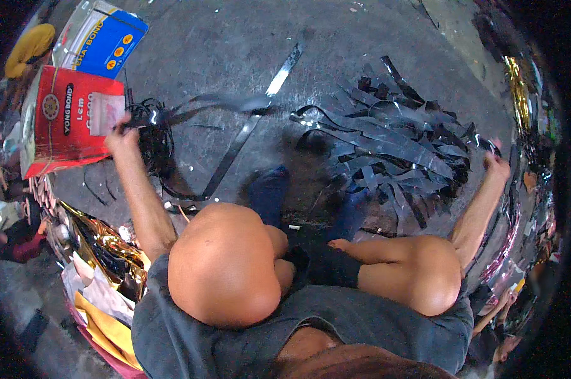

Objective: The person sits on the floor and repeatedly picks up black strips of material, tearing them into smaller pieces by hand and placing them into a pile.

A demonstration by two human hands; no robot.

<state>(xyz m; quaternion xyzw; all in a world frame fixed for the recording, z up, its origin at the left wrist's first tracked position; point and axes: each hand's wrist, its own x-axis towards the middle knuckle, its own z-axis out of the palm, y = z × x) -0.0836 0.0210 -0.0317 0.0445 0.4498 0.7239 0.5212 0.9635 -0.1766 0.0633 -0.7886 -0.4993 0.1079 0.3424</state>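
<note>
Out to the left, my left hand [124, 131] is closed in front of a red box, with the end of a black strip [212, 103] in its fingers. That strip stretches toward the middle and blurs with motion. My right hand [498, 163], far to the right, closes on another dark strip [477, 141] beside a heap of cut black strips [399, 139]. Coiled thin black strips [154, 136] hang or lie next to my left hand; which of the two I cannot tell. One long shiny black strip [238, 146] lies slanting across the floor between my hands.
The red box [51, 142] and a blue and white box [111, 47] stand at the left. Gold foil and fabric pieces [105, 322] lie by my left side. Shiny gold strips [518, 95] line the right edge. A small white piece [294, 227] lies between my feet.
</note>
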